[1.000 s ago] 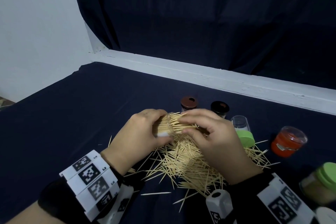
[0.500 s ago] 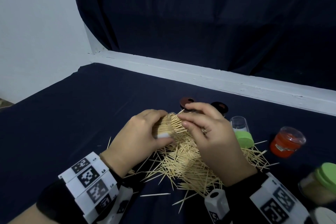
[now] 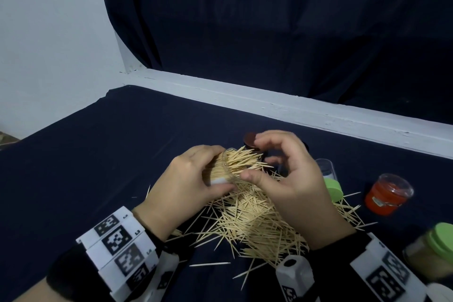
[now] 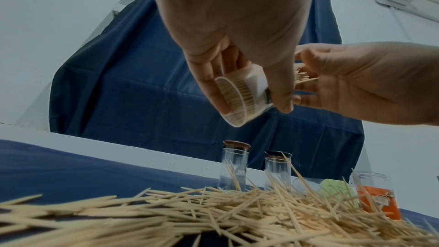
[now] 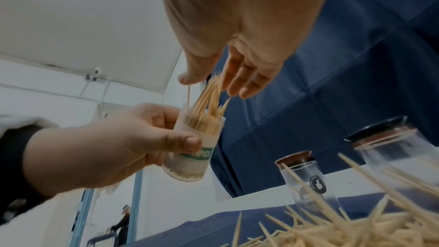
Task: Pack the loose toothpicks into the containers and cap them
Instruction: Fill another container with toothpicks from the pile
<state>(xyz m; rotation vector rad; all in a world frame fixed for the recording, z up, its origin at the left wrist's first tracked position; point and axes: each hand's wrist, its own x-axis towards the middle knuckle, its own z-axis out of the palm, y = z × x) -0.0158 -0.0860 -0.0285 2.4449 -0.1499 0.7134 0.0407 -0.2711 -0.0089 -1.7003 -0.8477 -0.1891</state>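
The left hand [image 3: 182,185] grips a clear toothpick container [image 3: 221,171], tilted above the loose toothpicks [image 3: 257,223] on the desk [image 3: 98,167]. The right hand [image 3: 291,179] hovers at its mouth, fingers loosely curled around the protruding tips.

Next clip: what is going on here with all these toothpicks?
A person is packing toothpicks into a clear container. The left hand grips the container, tilted above the table; it looks nearly full, with toothpick tips poking out of its mouth. The right hand is at that mouth, fingers loosely curled beside the sticking-out tips, not clearly gripping any. A large pile of loose toothpicks lies on the dark cloth below. Two capped glass jars stand behind it, and a green cap lies to the right.
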